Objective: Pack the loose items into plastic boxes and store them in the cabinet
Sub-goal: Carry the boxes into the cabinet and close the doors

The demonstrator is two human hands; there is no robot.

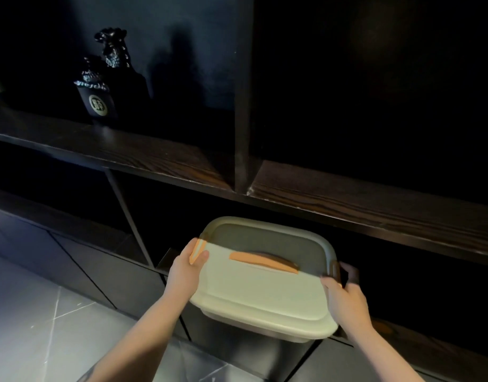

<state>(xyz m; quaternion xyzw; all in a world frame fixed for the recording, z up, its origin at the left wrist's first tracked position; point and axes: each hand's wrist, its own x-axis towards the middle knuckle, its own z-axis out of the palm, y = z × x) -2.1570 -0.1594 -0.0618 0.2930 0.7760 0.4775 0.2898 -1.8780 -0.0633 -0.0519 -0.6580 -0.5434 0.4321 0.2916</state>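
Note:
A pale plastic box with a closed lid, an orange handle on top and orange side clasps sits half inside a low compartment of the dark wooden cabinet. Its far half is in the shelf's shadow. My left hand grips the box's left end at the clasp. Gripping the right end is my right hand. The box's contents are hidden by the lid.
A dark decorative bottle with a rooster-shaped top stands on the upper shelf at the left. A vertical divider splits the upper shelf. Below the cabinet lie dark drawer fronts and a grey marble floor.

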